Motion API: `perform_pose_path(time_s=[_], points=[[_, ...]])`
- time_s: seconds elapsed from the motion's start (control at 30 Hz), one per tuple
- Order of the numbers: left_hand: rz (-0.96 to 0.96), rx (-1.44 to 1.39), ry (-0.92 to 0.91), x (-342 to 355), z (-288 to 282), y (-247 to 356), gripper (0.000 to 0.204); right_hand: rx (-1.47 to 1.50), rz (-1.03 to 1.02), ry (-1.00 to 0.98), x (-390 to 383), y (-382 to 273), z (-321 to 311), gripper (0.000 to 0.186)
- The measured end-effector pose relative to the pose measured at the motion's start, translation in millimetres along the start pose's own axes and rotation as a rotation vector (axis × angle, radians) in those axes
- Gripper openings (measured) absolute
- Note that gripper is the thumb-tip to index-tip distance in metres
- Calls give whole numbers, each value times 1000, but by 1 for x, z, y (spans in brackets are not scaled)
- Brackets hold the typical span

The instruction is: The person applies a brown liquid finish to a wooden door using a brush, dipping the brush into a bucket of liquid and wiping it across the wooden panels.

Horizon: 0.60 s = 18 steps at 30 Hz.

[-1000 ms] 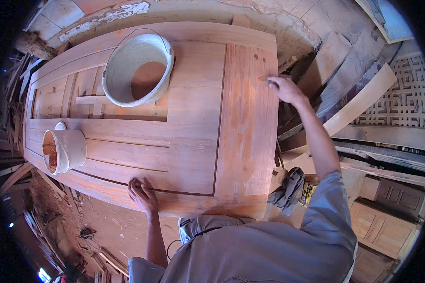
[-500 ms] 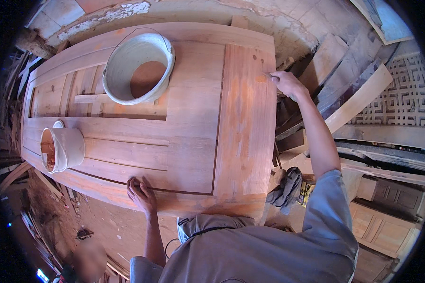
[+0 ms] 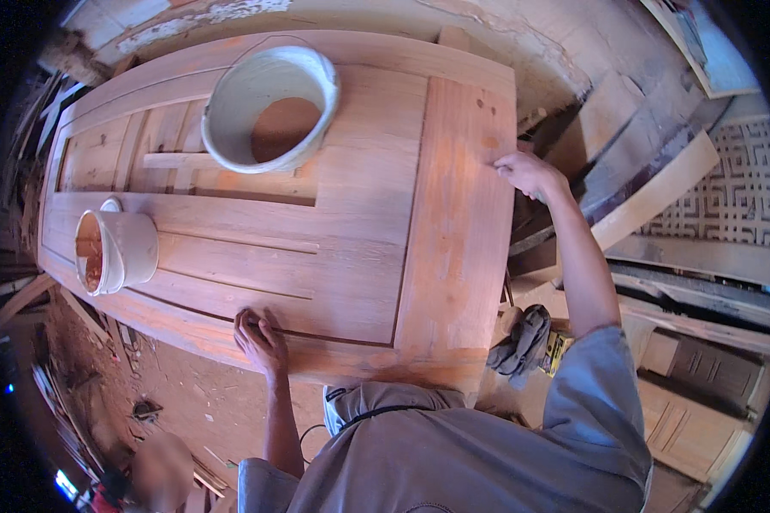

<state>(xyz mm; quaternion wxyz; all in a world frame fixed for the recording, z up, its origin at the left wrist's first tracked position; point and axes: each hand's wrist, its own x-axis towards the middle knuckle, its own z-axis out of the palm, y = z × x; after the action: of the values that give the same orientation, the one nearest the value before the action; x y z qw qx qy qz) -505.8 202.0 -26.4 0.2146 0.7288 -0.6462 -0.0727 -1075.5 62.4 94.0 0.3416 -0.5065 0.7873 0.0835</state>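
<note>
A large wooden panel door (image 3: 364, 205) lies flat before me, with patches of orange filler on its right end board. My right hand (image 3: 532, 175) is closed in a pinch over that board, at the door's right edge; whatever small thing the fingers may grip is too small to make out. At the near edge my left hand (image 3: 263, 342) rests on the frame, fingers loosely bent and apart, holding nothing. A big pale bucket (image 3: 222, 111) with reddish-brown matter at its bottom stands on the door. Further left sits a smaller white tub (image 3: 133, 250), smeared inside with orange-brown paste.
Wooden boards (image 3: 650, 188) lean beyond the door's right edge, beside a patterned lattice panel (image 3: 714, 188). A dark cloth (image 3: 522, 342) lies near a yellow box (image 3: 558, 352). More panel doors (image 3: 689, 419) are at the lower right. Another person (image 3: 158, 474) is at the lower left.
My right hand has moved a little toward me along the right board, and the orange spot beside it looks smeared out. My left hand stays on the near edge. The view has shifted slightly.
</note>
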Motion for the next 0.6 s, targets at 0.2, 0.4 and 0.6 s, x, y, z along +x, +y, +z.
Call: perform_pose_path(time_s=[0.2, 0.4, 0.6], points=[[24, -6, -5, 9, 4, 8, 47, 252, -148, 596, 43, 58, 66, 38], [-6, -19, -9, 3, 1, 6, 46, 118, -43, 394, 14, 32, 67, 38], [26, 34, -20, 5, 6, -2, 46, -69, -318, 195, 9, 53, -3, 39]])
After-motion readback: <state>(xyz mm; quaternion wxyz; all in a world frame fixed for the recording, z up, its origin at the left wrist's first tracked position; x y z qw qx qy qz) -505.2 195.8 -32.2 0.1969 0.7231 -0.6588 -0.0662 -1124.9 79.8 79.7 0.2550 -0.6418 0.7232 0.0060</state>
